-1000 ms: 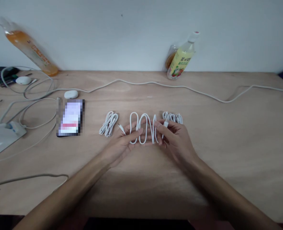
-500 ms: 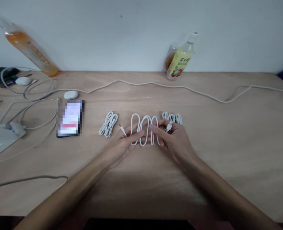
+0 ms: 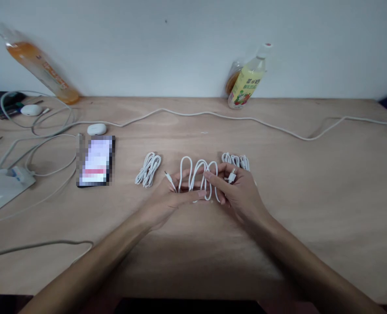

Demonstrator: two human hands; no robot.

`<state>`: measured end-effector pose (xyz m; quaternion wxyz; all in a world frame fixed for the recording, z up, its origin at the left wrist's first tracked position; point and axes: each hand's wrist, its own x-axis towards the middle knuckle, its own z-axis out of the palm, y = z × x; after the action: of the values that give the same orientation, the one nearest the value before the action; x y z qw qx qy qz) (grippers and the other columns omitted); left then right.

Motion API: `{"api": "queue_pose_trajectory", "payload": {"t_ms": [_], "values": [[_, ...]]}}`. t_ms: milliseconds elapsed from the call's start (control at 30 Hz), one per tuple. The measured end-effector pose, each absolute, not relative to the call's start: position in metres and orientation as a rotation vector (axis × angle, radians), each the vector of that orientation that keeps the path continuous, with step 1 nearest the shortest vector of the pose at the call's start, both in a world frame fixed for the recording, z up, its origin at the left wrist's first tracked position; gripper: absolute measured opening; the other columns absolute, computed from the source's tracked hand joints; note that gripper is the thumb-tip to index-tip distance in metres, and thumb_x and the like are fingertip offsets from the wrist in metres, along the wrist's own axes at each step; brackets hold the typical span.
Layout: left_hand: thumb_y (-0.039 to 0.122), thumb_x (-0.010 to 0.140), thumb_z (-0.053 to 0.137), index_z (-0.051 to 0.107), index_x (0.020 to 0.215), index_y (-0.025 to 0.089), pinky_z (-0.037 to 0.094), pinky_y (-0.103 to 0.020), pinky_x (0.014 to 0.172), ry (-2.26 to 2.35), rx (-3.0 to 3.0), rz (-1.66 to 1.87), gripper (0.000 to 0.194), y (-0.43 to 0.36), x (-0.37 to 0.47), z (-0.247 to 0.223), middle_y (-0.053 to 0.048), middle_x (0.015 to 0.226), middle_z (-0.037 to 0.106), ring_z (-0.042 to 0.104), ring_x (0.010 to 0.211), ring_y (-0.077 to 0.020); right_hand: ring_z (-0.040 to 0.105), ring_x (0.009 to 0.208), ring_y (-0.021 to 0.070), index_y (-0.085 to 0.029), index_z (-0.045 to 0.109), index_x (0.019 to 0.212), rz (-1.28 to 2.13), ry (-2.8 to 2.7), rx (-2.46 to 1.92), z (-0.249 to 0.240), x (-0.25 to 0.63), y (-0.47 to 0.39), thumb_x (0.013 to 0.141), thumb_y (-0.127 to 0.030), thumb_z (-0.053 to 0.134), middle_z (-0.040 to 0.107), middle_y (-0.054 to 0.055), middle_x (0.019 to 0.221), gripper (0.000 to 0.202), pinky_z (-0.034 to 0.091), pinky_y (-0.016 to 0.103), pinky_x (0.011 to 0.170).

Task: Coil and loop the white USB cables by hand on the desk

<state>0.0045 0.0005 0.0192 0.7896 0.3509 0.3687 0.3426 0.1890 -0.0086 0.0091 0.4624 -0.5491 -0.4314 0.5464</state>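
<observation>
A white charging cable [image 3: 186, 158], folded into several upright loops, is held between both hands above the table. My left hand [image 3: 167, 196] is closed on the loops' left side, its thumb lying across their lower part; one slim plug sticks out by its fingers. My right hand [image 3: 237, 187] pinches the right-hand loops between thumb and fingers, and the wider plug [image 3: 231, 176] rests over that hand. A bundled white cable [image 3: 148, 170] lies left of my hands. Behind my right hand more bundled white cables [image 3: 235, 160] lie partly hidden.
A phone [image 3: 97, 161], a white earbud case [image 3: 97, 129] and tangled cables stand to the left. A long white cable [image 3: 206, 113] crosses the wooden table [image 3: 311, 209]. An orange drink bottle [image 3: 42, 69] and a yellow drink bottle [image 3: 247, 80] lean against the wall.
My left thumb has slid right and down across the loops, and the loops have drawn slightly closer together on the right. My right hand has hardly moved.
</observation>
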Motion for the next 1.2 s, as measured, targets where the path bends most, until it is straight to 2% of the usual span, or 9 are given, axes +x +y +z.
{"api": "queue_pose_trajectory", "payload": {"t_ms": [267,433,533,667,833,933,1067,1200], "values": [[0.025,0.079,0.096,0.082,0.13,0.022,0.063,-0.036,0.094,0.82,0.758,0.759,0.053,0.0006,0.0046,0.0205,-0.009,0.12,0.086,0.081,0.107,-0.0266,0.044,0.042,0.0087,-0.02,0.076,0.087,1.418,-0.98,-1.317,0.0089,0.1873,-0.0098,0.082,-0.052,0.091,0.057,-0.007,0.05,0.036,0.032,0.021,0.041],[0.021,0.08,0.095,0.076,0.141,0.027,0.061,-0.032,0.098,0.833,0.731,0.842,0.064,0.0015,0.0051,0.0212,-0.007,0.125,0.085,0.082,0.108,-0.0226,0.055,0.053,0.0121,-0.019,0.08,0.095,1.518,-0.831,-1.206,0.0141,0.1857,-0.0092,0.079,-0.052,0.09,0.064,-0.003,0.063,0.038,0.039,0.022,0.044],[0.021,0.082,0.093,0.073,0.146,0.026,0.062,-0.036,0.097,0.798,0.708,0.84,0.067,0.002,0.0055,0.0222,-0.009,0.126,0.085,0.082,0.111,-0.0262,0.059,0.062,0.0135,-0.02,0.082,0.094,1.539,-0.772,-1.156,0.0144,0.1857,-0.0086,0.078,-0.047,0.09,0.068,0.0,0.075,0.033,0.041,0.022,0.045],[0.021,0.082,0.094,0.073,0.146,0.027,0.063,-0.037,0.098,0.793,0.696,0.847,0.068,0.0027,0.0059,0.0236,-0.01,0.136,0.082,0.08,0.117,-0.028,0.059,0.066,0.0145,-0.021,0.084,0.093,1.544,-0.808,-1.13,0.0114,0.1869,-0.0077,0.081,-0.046,0.088,0.069,0.002,0.08,0.029,0.044,0.024,0.049],[0.02,0.08,0.095,0.074,0.143,0.025,0.063,-0.038,0.095,0.818,0.728,0.846,0.066,0.0032,0.006,0.0235,-0.01,0.134,0.082,0.078,0.12,-0.0301,0.046,0.06,0.0109,-0.022,0.086,0.101,1.497,-0.933,-1.169,0.0072,0.189,-0.0073,0.086,-0.053,0.086,0.069,0.001,0.083,0.034,0.034,0.024,0.047],[0.021,0.079,0.095,0.076,0.141,0.025,0.063,-0.039,0.095,0.82,0.728,0.851,0.065,0.0033,0.0055,0.0235,-0.011,0.132,0.082,0.078,0.118,-0.0301,0.039,0.057,0.0102,-0.022,0.086,0.105,1.457,-1.007,-1.227,0.0076,0.1895,-0.0076,0.09,-0.056,0.082,0.063,-0.001,0.077,0.037,0.027,0.025,0.047],[0.021,0.077,0.097,0.076,0.139,0.024,0.061,-0.036,0.096,0.804,0.719,0.87,0.066,0.0026,0.0056,0.0247,-0.009,0.128,0.084,0.078,0.118,-0.0271,0.034,0.057,0.0108,-0.021,0.083,0.092,1.413,-1.121,-1.24,0.01,0.1895,-0.008,0.093,-0.059,0.077,0.048,-0.005,0.065,0.038,0.025,0.027,0.05],[0.019,0.077,0.096,0.076,0.139,0.024,0.061,-0.031,0.093,0.808,0.705,0.872,0.065,0.0021,0.0059,0.0244,-0.008,0.126,0.084,0.078,0.113,-0.0243,0.035,0.057,0.0113,-0.021,0.081,0.087,1.382,-1.174,-1.256,0.0098,0.19,-0.0086,0.095,-0.059,0.074,0.047,-0.005,0.065,0.04,0.027,0.027,0.051]]}}
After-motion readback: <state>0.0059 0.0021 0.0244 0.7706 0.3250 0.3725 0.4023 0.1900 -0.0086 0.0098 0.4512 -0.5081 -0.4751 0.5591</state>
